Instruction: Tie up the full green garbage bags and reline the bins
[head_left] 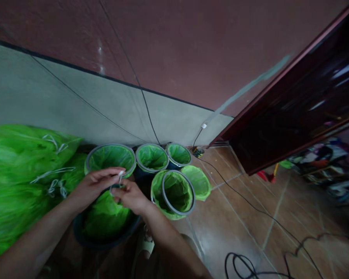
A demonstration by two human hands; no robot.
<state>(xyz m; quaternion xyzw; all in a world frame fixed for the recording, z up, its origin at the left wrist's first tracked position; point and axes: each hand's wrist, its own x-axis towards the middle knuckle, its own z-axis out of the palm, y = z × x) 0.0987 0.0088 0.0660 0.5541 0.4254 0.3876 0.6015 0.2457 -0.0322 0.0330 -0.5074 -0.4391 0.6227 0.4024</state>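
My left hand point(93, 185) and my right hand point(131, 196) meet above a dark bin point(88, 237) lined with a green bag point(104, 217). Both hands pinch a thin white drawstring point(120, 177) at the gathered top of that bag. The fingers of each hand are closed on the string. The bin stands on the floor right in front of me, under my forearms.
Several more green-lined bins point(112, 157) point(152, 157) point(178, 154) point(177, 192) stand beyond, along the grey wall. Tied green bags point(20, 174) pile at the left. Black cables point(250, 267) trail over the tiled floor at right. A dark wooden door point(293, 116) stands open at right.
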